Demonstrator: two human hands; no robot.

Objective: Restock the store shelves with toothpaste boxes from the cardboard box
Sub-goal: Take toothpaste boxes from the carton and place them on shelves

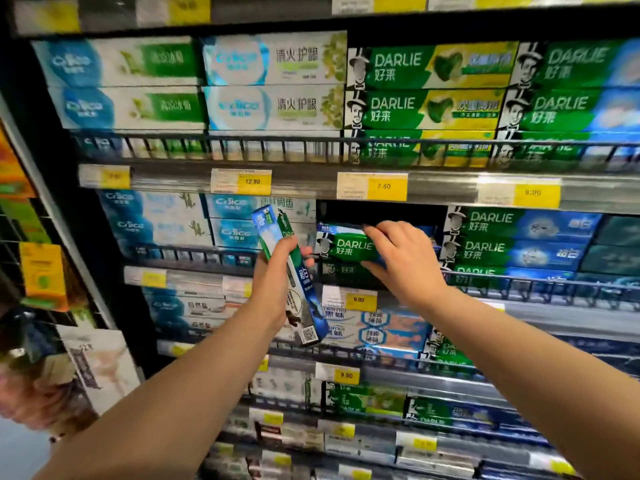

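Two toothpaste boxes are in hand at the second shelf [197, 277] down. At far left, the blue-and-white stacks [162, 220] fill their bay almost to the shelf above. Next, the left hand [277, 271] is curled round a blue box [273, 233], which is held on end, tilted, in front of the shelf and not yet placed. To its right, the right hand [401, 261] grips a green box [346, 249] by its right part, fingers on top and thumb beneath. This box lies lengthwise on the stack in the middle bay and appears to be in the course of seating. A dark gap [381, 211] shows above it, so the bay looks short of full. Further right, the Darlie stacks [519, 244] stand higher. The cardboard box is not in view. Assessment: restocking is mid-course, with one box nearly placed, one waiting and room left in the bay. The stock left to shelve cannot be told.
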